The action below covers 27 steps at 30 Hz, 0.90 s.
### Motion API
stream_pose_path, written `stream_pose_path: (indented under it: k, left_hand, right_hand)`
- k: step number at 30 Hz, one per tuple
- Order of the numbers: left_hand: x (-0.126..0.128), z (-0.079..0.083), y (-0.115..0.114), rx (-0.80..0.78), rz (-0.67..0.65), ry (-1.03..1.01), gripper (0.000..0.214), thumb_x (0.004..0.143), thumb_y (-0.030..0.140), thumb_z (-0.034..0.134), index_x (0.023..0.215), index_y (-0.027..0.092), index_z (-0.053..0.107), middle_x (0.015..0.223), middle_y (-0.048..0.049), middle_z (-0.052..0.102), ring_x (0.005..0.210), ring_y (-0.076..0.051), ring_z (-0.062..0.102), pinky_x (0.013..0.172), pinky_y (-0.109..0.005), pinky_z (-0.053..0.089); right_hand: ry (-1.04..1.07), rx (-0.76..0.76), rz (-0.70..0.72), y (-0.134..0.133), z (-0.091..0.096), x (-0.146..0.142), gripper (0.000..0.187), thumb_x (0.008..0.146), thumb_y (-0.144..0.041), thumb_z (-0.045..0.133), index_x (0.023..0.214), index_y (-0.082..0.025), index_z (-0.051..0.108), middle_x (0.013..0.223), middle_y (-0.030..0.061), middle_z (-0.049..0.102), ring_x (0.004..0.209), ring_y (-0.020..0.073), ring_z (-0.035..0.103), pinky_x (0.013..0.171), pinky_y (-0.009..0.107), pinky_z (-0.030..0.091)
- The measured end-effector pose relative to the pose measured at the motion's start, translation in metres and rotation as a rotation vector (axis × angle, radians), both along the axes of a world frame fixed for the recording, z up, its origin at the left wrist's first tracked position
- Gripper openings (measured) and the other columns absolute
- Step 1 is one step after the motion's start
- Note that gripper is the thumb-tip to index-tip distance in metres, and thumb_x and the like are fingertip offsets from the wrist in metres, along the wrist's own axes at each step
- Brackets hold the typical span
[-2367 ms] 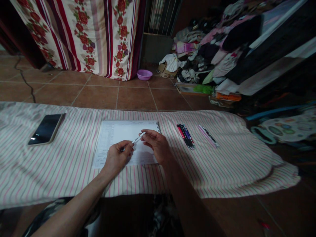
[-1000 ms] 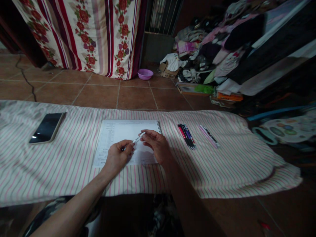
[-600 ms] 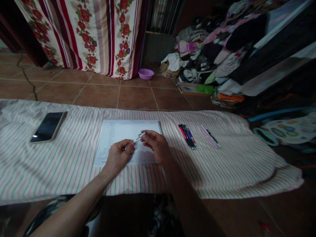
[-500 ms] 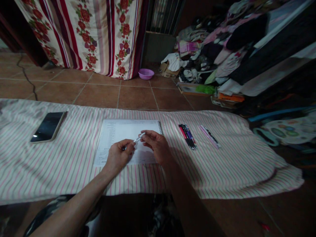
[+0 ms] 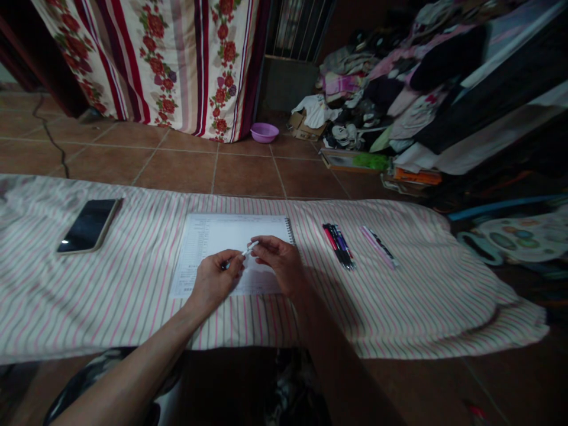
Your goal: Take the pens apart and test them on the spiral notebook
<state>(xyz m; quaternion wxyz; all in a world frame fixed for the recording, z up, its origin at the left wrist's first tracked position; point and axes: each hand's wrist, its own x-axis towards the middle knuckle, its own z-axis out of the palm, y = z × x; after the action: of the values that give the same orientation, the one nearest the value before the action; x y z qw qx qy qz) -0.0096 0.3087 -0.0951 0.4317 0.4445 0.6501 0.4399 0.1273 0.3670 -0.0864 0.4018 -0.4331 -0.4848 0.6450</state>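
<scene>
A slim white pen (image 5: 251,248) is held between my two hands, above a spiral-bound notebook (image 5: 231,228) that has printed text down its left side. My left hand (image 5: 217,277) is closed in a pinch round the pen's lower part, where the fingers hide some of it. At the upper end, the thumb and fingertips of my right hand (image 5: 280,260) are closed on the pen. Right of the notebook lies a group of several pens (image 5: 338,245), black, red and purple. Beside them is a smaller pair, a pink pen (image 5: 373,241) and a black patterned one.
A dark-screened phone (image 5: 90,225) rests at the left on the striped cloth (image 5: 142,296) covering the low table. On the tiled floor beyond stand a purple basin (image 5: 265,133) and a flowered curtain (image 5: 177,65). Clothes (image 5: 399,89) are heaped at the back right.
The view has shifted very slightly. Both hands keep their grip on the pen in almost the same position over the notebook.
</scene>
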Motion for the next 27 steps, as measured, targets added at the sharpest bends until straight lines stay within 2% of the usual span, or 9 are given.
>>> stream_pose_path:
  k: [8, 13, 20, 27]
  left_hand:
    - [-0.0008, 0.0019, -0.0001, 0.015, -0.011, 0.080, 0.028, 0.075, 0.042, 0.052, 0.075, 0.017, 0.066, 0.063, -0.0008, 0.065, 0.053, -0.012, 0.054, 0.056, -0.024, 0.041]
    - [-0.0027, -0.0023, 0.0004, 0.028, -0.016, 0.121, 0.029, 0.076, 0.043, 0.051, 0.077, 0.019, 0.067, 0.065, -0.0006, 0.066, 0.055, -0.012, 0.055, 0.057, -0.024, 0.042]
    - [-0.0034, -0.0013, 0.0003, 0.034, -0.025, 0.162, 0.029, 0.078, 0.042, 0.050, 0.077, 0.019, 0.067, 0.066, -0.0007, 0.067, 0.057, -0.013, 0.057, 0.058, -0.024, 0.043]
    - [-0.0041, -0.0011, -0.0009, 0.053, -0.024, 0.260, 0.029, 0.079, 0.041, 0.048, 0.079, 0.020, 0.068, 0.066, -0.0003, 0.067, 0.057, -0.013, 0.057, 0.057, -0.024, 0.043]
  right_hand:
    - [-0.010, 0.010, 0.030, 0.0014, -0.0037, -0.0005, 0.023, 0.062, -0.031, 0.070, 0.083, -0.021, 0.068, 0.079, 0.0006, 0.068, 0.068, 0.0114, 0.059, 0.061, 0.024, 0.047]
    - [-0.029, 0.028, 0.035, 0.0000, -0.0024, 0.0000, 0.022, 0.064, -0.030, 0.068, 0.084, -0.021, 0.067, 0.079, 0.0010, 0.068, 0.069, 0.0118, 0.060, 0.062, 0.025, 0.047]
    - [-0.059, 0.099, 0.040, 0.0001, -0.0046, 0.0004, 0.026, 0.066, -0.029, 0.066, 0.091, -0.020, 0.065, 0.082, 0.0023, 0.069, 0.071, 0.0129, 0.061, 0.061, 0.025, 0.047]
    - [-0.121, 0.162, 0.048, 0.0025, -0.0099, 0.0012, 0.023, 0.065, -0.030, 0.066, 0.086, -0.018, 0.066, 0.072, 0.0007, 0.065, 0.059, 0.0099, 0.054, 0.058, 0.024, 0.044]
